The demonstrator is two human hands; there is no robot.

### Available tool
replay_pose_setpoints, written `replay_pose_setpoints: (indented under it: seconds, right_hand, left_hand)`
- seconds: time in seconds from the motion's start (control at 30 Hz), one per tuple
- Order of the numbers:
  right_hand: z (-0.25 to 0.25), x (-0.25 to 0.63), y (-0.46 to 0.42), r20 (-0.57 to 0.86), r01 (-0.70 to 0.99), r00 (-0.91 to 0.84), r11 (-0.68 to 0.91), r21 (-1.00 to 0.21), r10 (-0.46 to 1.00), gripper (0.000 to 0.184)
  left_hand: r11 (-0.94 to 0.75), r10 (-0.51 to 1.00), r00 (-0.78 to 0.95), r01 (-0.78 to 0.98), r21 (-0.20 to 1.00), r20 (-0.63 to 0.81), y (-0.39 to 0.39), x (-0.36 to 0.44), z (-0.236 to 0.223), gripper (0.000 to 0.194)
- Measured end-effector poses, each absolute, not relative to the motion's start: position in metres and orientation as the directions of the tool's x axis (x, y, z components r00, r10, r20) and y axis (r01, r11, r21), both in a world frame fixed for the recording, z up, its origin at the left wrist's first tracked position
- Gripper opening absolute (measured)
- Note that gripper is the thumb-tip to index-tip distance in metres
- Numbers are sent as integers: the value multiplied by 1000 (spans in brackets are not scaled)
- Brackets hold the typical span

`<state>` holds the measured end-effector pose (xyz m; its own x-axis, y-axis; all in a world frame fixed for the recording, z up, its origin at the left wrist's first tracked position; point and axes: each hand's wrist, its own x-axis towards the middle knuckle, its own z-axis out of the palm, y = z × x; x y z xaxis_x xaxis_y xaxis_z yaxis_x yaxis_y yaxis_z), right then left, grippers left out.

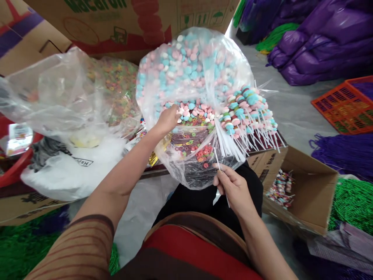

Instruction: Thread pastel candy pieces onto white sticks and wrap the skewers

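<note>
Many candies (202, 112) lie in the bag (188, 175) around the left hand (169, 118), its fingers half-curled, any hold hidden; the right hand (233, 186) pinches a stick (216, 156) at the bag's front edge. Tugging it could spill candies; a nudge could tip skewers (250, 111) off the table's (154, 173) right edge.

The short left sleeve (72, 252) is brown, thinly striped in reddish tones, dark-hemmed; the front garment (186, 243) shows red and dark brown; trousers (253, 186) black, fingers (225, 179) bare.
</note>
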<state>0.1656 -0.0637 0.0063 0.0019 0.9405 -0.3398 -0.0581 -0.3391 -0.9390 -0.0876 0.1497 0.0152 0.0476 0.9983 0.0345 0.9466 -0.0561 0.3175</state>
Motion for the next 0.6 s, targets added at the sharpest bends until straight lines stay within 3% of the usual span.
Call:
replay_pose_setpoints:
  seconds: [0.13,0.3,0.37,0.43,0.5,0.6]
  right_hand:
    - [10,164,-59,-368,-19,-34,-369,-929,929,49]
    - [16,163,-56,-323,76,-45,-319,-945,945,51]
    - [18,161,-52,-295,71,-36,-292,-954,955,48]
    - [20,159,-46,-259,42,-16,-258,-965,966,43]
    - [23,155,-35,-212,22,16,-212,-977,977,36]
    - [27,145,-15,-151,57,53,-153,-986,987,29]
  left_hand:
    - [-59,995,7,857,513,103,146,-92,13,26]
    - [-100,985,12,846,524,169,140,-93,8,32]
    - [-93,976,-43,802,590,213,136,-91,7,29]
    - [-72,970,-134,637,768,203,128,-85,8,24]
    - [-26,987,-145,310,950,75,116,-74,9,21]
    - [130,991,47,-170,977,-124,88,-53,12,34]
